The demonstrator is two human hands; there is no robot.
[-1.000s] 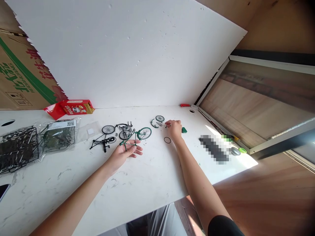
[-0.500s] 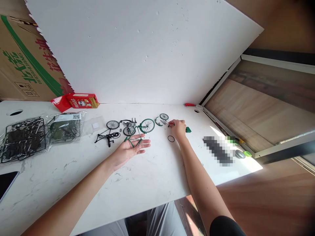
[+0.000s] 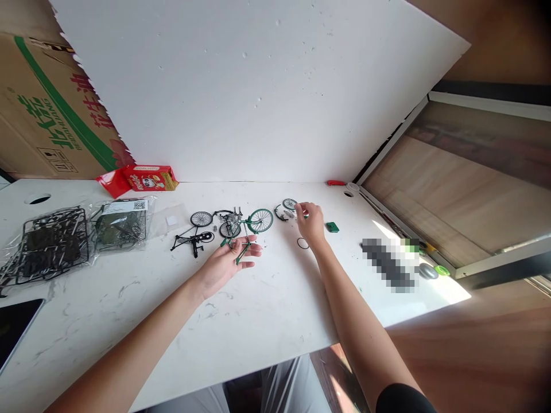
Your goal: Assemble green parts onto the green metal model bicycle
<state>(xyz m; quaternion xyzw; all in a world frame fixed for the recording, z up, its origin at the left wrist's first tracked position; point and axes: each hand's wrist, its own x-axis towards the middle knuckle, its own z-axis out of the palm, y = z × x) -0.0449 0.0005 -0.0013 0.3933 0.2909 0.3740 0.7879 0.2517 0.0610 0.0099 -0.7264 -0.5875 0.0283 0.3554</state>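
My left hand [image 3: 228, 261] lies palm up on the white table [image 3: 241, 310] and holds the frame of a small green model bicycle [image 3: 247, 229]; one spoked wheel sticks out past my fingers. My right hand [image 3: 310, 221] reaches to the back of the table, its fingertips pinched at small loose parts beside a green spoked wheel [image 3: 289, 203] and a curved green mudguard [image 3: 279, 213]. What it grips is too small to tell. A black rubber ring [image 3: 303, 243] lies by my right wrist. A green block [image 3: 332, 227] sits just right of that hand.
A black model bicycle [image 3: 196, 232] lies left of the green one. Two plastic bags of part sprues [image 3: 81, 238] rest at the left, a red snack box [image 3: 148, 178] at the back, a dark tablet [image 3: 15, 324] at the near left edge. A white board stands behind.
My left hand has curled its fingers around the green bicycle frame. My right hand has shifted slightly toward the loose green wheel. The camera view has drifted, moving everything a little rightward.
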